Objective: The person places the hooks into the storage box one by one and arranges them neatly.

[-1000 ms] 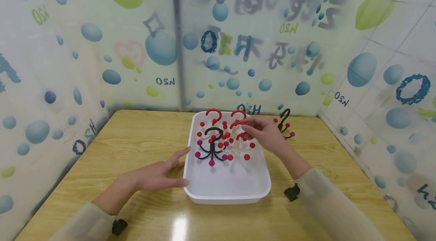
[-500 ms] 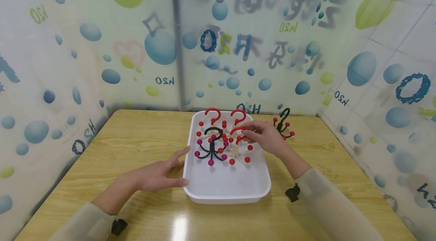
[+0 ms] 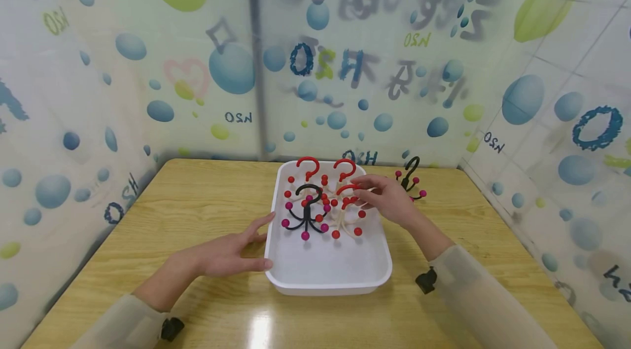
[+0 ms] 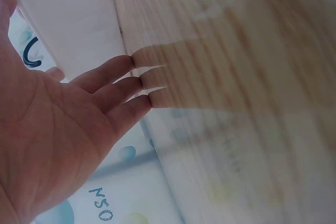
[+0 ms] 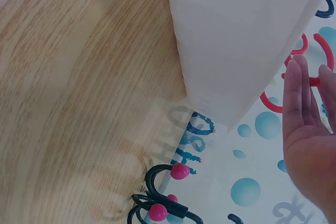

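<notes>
My right hand (image 3: pixel 386 198) pinches the red top of a cream multi-arm hook (image 3: pixel 342 220), whose splayed arms end in red balls. This hook stands in the right part of a white plastic tray (image 3: pixel 330 271). In the right wrist view, a red curve shows between the thumb and fingers of my right hand (image 5: pixel 310 114). My left hand (image 3: pixel 222 253) rests with spread fingers against the tray's left rim; its palm (image 4: pixel 52 124) shows in the left wrist view. To the left of the gripped hook stands a black one (image 3: pixel 308 212) with magenta balls.
Two more red-topped hooks, the left (image 3: pixel 308 165) and the right (image 3: pixel 345 167), stand at the back of the tray. Another black hook (image 3: pixel 406 180) lies on the wooden table (image 3: pixel 207 305) beyond my right hand. Patterned walls (image 3: pixel 207 135) enclose the table's back and sides.
My right hand has lowered the red-topped hook into the tray and brought it slightly nearer. In the last half second the red curve has turned a little rightward. My left hand stays put.
</notes>
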A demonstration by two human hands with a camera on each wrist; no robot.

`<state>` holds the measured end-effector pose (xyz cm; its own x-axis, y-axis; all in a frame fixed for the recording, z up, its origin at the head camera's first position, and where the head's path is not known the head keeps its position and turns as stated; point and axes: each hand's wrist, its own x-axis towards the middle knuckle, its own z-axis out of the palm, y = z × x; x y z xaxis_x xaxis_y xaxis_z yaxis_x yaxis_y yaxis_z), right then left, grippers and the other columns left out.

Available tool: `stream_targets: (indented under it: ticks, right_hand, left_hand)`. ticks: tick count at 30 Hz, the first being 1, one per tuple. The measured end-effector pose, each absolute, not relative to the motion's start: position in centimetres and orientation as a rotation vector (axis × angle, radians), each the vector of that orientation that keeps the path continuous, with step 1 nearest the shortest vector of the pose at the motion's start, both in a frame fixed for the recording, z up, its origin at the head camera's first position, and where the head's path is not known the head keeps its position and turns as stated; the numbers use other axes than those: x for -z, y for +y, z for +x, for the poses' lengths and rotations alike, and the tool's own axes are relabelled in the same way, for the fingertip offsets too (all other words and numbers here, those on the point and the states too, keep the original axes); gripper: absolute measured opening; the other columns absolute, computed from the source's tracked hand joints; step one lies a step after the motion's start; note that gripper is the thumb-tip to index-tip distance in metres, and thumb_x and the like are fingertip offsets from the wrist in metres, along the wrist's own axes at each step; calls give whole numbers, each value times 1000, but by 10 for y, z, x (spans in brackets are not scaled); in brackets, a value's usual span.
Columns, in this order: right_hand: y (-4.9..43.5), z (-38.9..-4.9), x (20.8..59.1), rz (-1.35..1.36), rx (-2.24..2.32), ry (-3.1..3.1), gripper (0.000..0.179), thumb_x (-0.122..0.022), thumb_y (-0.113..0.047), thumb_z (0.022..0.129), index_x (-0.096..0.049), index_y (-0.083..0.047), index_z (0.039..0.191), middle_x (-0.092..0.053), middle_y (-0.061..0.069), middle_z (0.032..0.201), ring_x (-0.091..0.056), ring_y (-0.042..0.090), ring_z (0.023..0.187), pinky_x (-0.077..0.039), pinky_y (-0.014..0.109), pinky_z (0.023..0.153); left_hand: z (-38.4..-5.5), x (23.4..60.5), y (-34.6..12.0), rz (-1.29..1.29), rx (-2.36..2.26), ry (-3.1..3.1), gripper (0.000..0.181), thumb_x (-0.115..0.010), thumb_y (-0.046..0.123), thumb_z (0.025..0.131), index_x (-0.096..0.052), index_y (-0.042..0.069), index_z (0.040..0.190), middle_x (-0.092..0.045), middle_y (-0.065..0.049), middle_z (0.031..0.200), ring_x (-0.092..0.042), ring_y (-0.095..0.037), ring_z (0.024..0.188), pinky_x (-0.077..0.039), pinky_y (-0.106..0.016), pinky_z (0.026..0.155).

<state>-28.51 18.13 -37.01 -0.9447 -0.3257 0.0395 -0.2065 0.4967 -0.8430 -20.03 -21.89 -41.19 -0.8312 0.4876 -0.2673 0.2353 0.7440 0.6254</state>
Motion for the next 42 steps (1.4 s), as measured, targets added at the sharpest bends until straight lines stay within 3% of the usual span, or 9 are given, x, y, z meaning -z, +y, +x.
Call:
stream_targets:
  ticks: [8, 14, 22, 29, 34, 36, 42]
  right_hand:
    - [194, -282, 372, -472, 1442, 2640, 41, -70, -24, 110, -66, -10, 148, -74, 19, 137, -80, 34, 109, -68, 40, 93]
    - [207, -280, 371, -425, 1451, 2654, 42, -69, -22, 110, -65, -8, 149, -73, 19, 138, -81, 28, 106, -68, 44, 94]
    - [227, -276, 373, -404, 1419, 2695, 42, -71, -24, 109, -67, -8, 147, -73, 21, 138, -80, 34, 107, -69, 37, 89]
    - [249, -275, 376, -387, 1420, 2701, 46, -71, -28, 109, -65, -4, 148, -73, 26, 133, -78, 37, 108, -68, 48, 94]
    - [271, -279, 373, -334, 1415, 2747, 52, -68, -34, 111, -61, -3, 152, -70, 27, 141, -78, 37, 111, -69, 39, 91]
    - [280, -283, 370, -312, 1412, 2773, 54, -66, -37, 112, -59, -4, 154, -68, 26, 145, -78, 34, 112, -68, 34, 89]
    - [306, -298, 365, -262, 1453, 2819, 55, -59, -36, 115, -53, -3, 159, -64, 28, 148, -78, 9, 100, -65, 22, 85]
  left_hand:
    - [-200, 413, -219, 543, -832, 2517, 105, -69, 68, 100, 0, 43, 176, -46, -13, 174, -37, -51, 162, -32, -77, 126]
    - [-199, 413, -219, 536, -837, 2514, 105, -69, 68, 100, 0, 44, 176, -45, -12, 174, -37, -51, 162, -32, -77, 126]
    - [-199, 414, -220, 545, -847, 2505, 105, -68, 68, 101, 0, 42, 176, -45, -15, 174, -36, -51, 162, -30, -77, 127]
    - [-199, 414, -220, 549, -844, 2505, 104, -68, 68, 101, 0, 42, 176, -45, -14, 174, -37, -51, 162, -31, -77, 127]
    - [-200, 414, -220, 548, -837, 2512, 104, -68, 67, 101, 0, 42, 176, -45, -12, 174, -37, -50, 162, -31, -76, 127]
    - [-200, 414, -220, 548, -837, 2514, 104, -68, 67, 102, 0, 41, 177, -45, -12, 174, -38, -50, 162, -31, -76, 127]
    - [-202, 412, -220, 538, -842, 2508, 104, -69, 67, 101, 0, 43, 176, -44, -10, 175, -38, -48, 163, -31, -75, 128]
